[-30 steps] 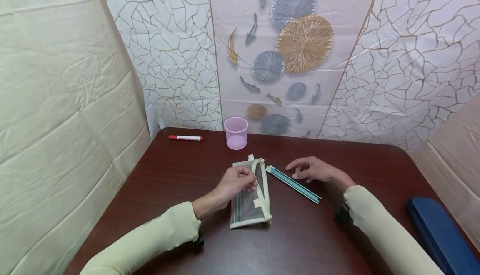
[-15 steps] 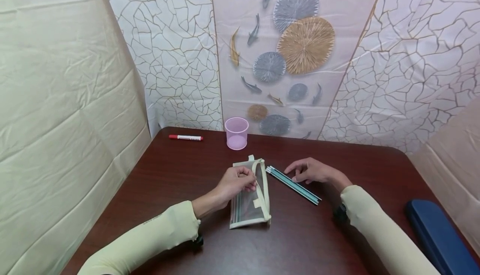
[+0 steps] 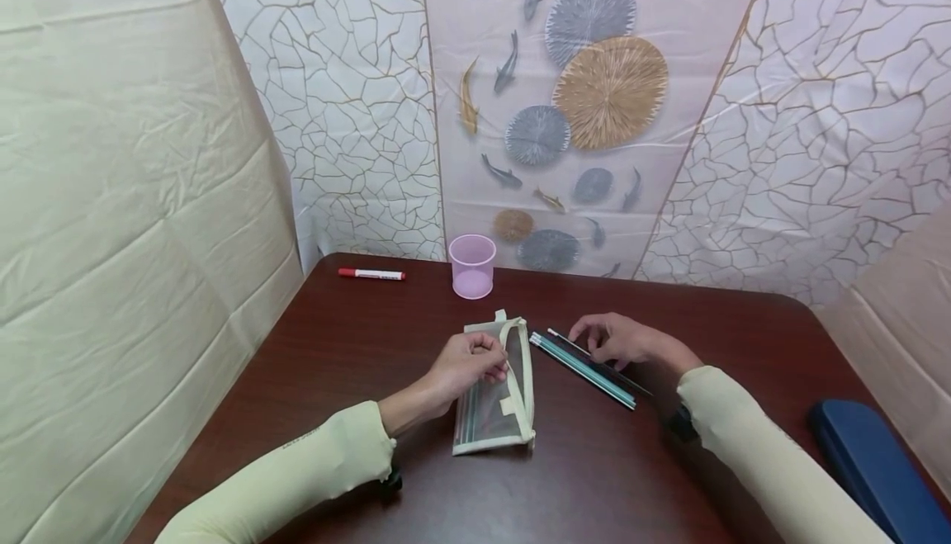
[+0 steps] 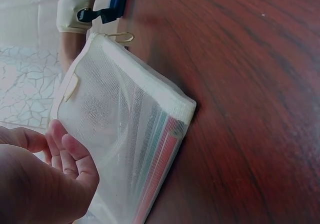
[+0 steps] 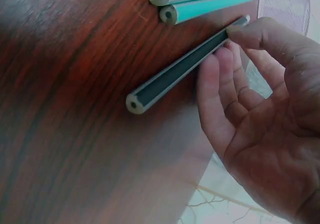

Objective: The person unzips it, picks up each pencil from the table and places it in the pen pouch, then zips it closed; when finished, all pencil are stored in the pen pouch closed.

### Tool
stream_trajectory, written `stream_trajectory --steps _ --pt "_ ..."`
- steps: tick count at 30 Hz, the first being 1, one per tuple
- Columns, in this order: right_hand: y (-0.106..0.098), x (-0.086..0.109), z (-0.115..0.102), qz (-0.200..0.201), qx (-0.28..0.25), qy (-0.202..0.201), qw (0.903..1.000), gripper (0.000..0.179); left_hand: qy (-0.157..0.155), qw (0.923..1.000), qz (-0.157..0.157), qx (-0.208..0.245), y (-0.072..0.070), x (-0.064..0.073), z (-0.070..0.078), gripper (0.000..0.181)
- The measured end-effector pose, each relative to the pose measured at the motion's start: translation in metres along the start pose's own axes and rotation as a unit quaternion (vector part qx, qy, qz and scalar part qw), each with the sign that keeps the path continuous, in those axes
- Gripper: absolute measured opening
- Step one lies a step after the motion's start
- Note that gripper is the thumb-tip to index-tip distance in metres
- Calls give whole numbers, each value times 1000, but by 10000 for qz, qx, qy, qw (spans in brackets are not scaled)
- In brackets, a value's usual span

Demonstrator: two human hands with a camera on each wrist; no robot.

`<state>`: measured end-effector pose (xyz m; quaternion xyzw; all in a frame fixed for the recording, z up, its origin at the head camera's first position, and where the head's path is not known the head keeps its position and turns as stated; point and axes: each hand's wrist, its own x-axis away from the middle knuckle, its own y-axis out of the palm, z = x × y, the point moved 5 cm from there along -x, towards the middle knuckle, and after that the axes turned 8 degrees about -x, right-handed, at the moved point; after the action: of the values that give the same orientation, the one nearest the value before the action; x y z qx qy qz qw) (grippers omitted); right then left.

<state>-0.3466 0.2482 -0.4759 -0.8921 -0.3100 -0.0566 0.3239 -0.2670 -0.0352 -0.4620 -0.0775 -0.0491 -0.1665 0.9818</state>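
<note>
My left hand (image 3: 462, 366) pinches the opening edge of a see-through mesh pencil case (image 3: 483, 424) with cream trim, lying on the table. Its zip side is held up, and through the mesh in the left wrist view show red, teal and dark pencils (image 4: 159, 146) along the bottom. To the right, my right hand (image 3: 624, 341) pinches a dark unsharpened pencil (image 5: 175, 74) between thumb and fingers, its flat end pointing away from the palm. A few teal pencils (image 3: 583, 369) lie side by side between the case and that hand.
A pink mesh cup (image 3: 472, 267) stands at the back of the brown table (image 3: 594, 478). Left of it lies a red and white marker (image 3: 371, 274). A long dark-blue case (image 3: 877, 470) lies at the right edge. Patterned cloth hangs behind.
My right hand has come down to the pencils, taken hold of the dark one and drawn it slightly right, apart from the teal ones. The left hand keeps its grip on the case.
</note>
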Motion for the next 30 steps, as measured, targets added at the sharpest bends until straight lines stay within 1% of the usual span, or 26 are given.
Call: stream_trajectory --steps 6,10,12,17,25,28,30 --pt "3 1 -4 55 541 83 9985 35 47 10000 14 7 -2 0 -3 9" --pt "5 2 -8 18 660 128 9977 32 61 10000 -4 -12 -2 0 -4 10" --pt "5 2 -8 47 669 207 9975 30 58 10000 -9 -23 -2 0 -5 10" --pt "3 4 -13 9 757 253 9968 28 51 10000 15 -42 -1 0 -6 10" --pt "0 2 -24 -48 1183 323 9924 31 32 9999 29 -120 -2 -2 -5 9" --pt "-2 2 -28 86 1329 317 9906 33 27 9999 39 -147 -3 -3 -5 9" --pt "-4 2 -32 226 1349 216 9904 37 38 9999 40 -142 -3 -3 -5 10"
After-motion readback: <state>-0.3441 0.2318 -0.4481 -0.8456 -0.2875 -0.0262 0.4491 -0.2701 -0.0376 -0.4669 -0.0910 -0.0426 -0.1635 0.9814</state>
